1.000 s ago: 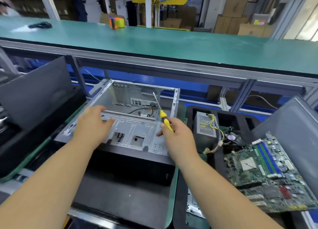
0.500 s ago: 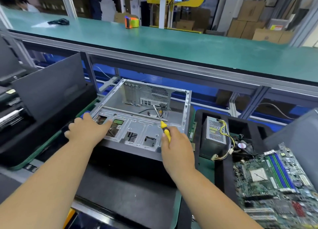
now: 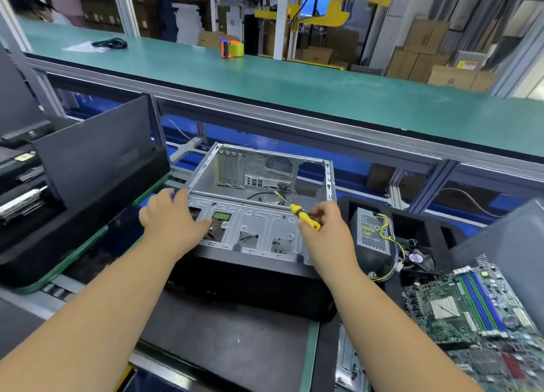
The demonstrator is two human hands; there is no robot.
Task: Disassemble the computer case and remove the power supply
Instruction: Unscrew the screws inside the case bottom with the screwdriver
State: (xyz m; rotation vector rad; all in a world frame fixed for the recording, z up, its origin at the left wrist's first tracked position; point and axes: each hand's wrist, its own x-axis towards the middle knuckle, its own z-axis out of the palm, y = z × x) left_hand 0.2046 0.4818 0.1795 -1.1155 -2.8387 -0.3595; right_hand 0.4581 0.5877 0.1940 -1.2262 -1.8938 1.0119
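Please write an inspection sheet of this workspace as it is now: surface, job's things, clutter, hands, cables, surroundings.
Surface: dark mat under the computer case.
Job's things: case open, mostly empty inside; power supply already out, lying to its right; motherboard at the right, near the front.
Clutter: small fan beside the power supply.
Hands: left hand rests on the case's left edge; right hand holds a yellow screwdriver.
Cables: yellow and black wires on the power supply; a black cable inside the case.
Surroundings: green conveyor behind, tape dispenser on it; cardboard boxes beyond.
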